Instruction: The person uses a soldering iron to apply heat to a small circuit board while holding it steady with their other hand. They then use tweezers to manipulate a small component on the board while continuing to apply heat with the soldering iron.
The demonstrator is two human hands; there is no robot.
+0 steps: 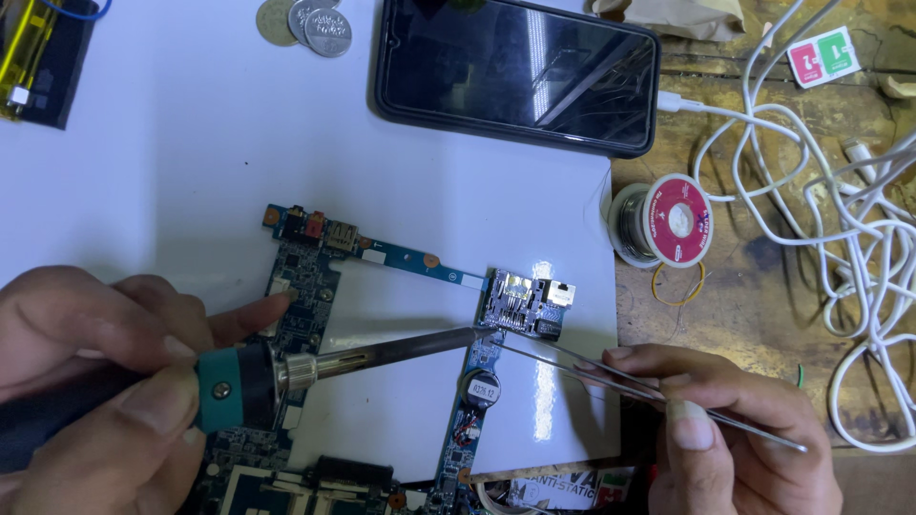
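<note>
Gripping a teal-handled soldering iron point(286, 370), left hand point(95, 381) closed around the handle at the left edge of the blue circuit board point(315, 286), one fingertip resting on the board; iron's tip reaching the board's right arm just below the metal card slot point(520, 303); right of that spot, right hand point(716, 429) pinched shut on thin metal tweezers point(649, 386), points meeting the iron's tip; above the board, dark phone point(515, 72) and coins point(305, 21); right of the board, solder spool point(668, 224) and tangled white cable point(840, 210).
</note>
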